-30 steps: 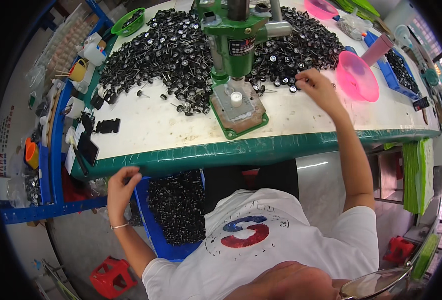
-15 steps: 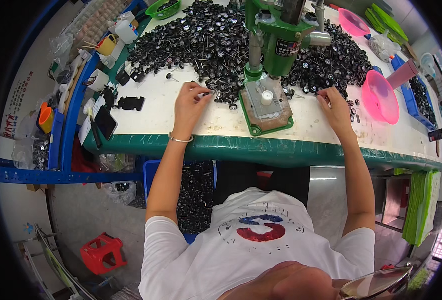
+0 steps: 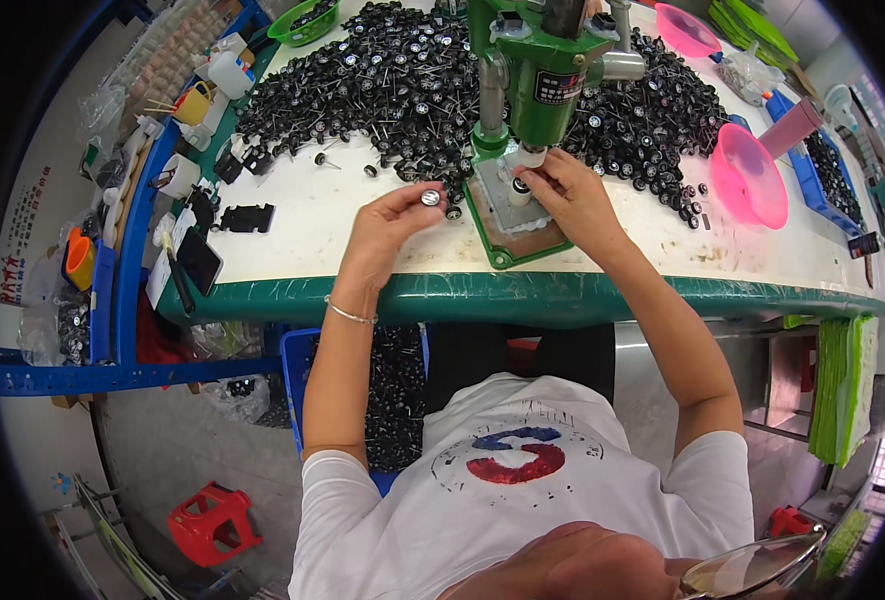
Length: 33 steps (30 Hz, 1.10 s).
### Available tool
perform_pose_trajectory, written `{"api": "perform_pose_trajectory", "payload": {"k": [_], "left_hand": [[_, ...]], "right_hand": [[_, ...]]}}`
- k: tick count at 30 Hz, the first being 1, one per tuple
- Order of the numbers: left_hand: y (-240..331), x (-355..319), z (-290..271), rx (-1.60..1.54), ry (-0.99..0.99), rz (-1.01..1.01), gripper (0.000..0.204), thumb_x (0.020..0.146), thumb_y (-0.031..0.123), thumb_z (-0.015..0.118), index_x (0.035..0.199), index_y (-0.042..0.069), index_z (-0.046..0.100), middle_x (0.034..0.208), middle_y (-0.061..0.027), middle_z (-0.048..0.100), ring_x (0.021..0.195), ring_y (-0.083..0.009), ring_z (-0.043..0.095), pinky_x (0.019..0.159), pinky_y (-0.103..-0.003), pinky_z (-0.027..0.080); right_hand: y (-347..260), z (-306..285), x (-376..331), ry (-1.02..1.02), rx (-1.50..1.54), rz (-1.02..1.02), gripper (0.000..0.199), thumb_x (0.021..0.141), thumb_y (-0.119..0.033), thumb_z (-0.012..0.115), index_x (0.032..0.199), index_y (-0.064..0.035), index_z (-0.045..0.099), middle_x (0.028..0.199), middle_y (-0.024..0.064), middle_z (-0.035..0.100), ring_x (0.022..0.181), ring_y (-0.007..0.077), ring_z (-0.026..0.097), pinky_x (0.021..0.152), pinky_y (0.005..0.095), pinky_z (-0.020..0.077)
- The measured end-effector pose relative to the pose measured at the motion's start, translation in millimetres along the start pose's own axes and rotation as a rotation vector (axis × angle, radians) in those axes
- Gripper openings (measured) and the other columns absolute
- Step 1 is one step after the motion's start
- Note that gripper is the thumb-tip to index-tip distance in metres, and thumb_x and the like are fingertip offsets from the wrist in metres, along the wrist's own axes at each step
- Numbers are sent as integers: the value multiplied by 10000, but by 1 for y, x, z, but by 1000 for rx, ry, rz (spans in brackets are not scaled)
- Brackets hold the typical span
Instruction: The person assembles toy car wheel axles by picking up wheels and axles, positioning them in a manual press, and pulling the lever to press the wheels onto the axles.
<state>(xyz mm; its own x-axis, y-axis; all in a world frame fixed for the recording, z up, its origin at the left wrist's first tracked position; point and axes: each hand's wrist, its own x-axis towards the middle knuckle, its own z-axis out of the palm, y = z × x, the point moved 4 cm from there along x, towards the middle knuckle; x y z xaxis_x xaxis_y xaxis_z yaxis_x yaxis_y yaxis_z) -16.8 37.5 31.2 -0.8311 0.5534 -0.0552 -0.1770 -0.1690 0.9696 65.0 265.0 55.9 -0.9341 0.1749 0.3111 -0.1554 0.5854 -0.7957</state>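
A small black toy wheel with a silver hub [image 3: 430, 198] is pinched in my left hand [image 3: 380, 232], just left of the green hand press [image 3: 545, 115]. My right hand [image 3: 577, 205] is at the press, its fingers closed on another small black wheel [image 3: 521, 185] over the white round holder [image 3: 518, 198]. That holder stands on the press's grey base plate [image 3: 497, 212], under the ram. Fingers partly hide the second wheel, so I cannot tell whether it sits in the holder. Behind the press lies a large heap of black wheels [image 3: 382, 85], many with thin metal axles.
Pink bowls [image 3: 752, 190] and a blue crate of dark parts [image 3: 830, 180] stand right. A green basket [image 3: 307, 25] is at the far left. A phone [image 3: 199, 262] lies near the left table edge [image 3: 262, 292]. Below is a blue bin of wheels [image 3: 394, 400].
My right hand has moved left from the right-hand heap to the press holder, bringing a wheel. My left hand has drawn slightly nearer to me, and its wheel now shows.
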Motion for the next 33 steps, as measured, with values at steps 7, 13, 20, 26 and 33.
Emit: {"api": "perform_pose_trajectory", "payload": {"k": [7,13,20,26,33], "left_hand": [[0,10,38,-26,7,-1,211,834,17,692,1034,-47,690,987,-125,699,837,-129,662,756,-237,536],[6,21,76,296,-12,290,151,779,42,728,907,-38,711,874,-27,664,770,-95,582,709,-228,456],[2,35,90,121,-3,323,126,782,29,720,900,-17,723,880,-10,651,806,-92,596,741,-226,466],[3,33,86,16,-6,239,107,794,-20,704,900,-7,722,899,4,636,837,-82,583,783,-232,455],[0,39,89,37,-53,314,124,801,-4,707,924,-12,721,881,-14,644,817,-88,603,781,-233,474]], "right_hand": [[14,-6,-3,-26,400,204,250,974,-207,541,1092,-29,671,817,-7,573,648,69,492,591,227,394],[23,-66,2,172,471,185,304,1000,-229,504,1163,-10,638,763,-52,531,629,27,441,551,180,331],[-21,-133,60,393,495,-3,285,968,-281,521,994,-34,661,735,-15,535,584,71,449,528,220,348],[-132,-142,146,159,797,-89,295,997,-278,507,1069,-5,594,892,32,616,791,100,567,707,247,470],[-141,-124,171,90,935,-120,280,962,-294,577,763,-100,546,568,-31,469,422,98,427,401,247,378]]}}
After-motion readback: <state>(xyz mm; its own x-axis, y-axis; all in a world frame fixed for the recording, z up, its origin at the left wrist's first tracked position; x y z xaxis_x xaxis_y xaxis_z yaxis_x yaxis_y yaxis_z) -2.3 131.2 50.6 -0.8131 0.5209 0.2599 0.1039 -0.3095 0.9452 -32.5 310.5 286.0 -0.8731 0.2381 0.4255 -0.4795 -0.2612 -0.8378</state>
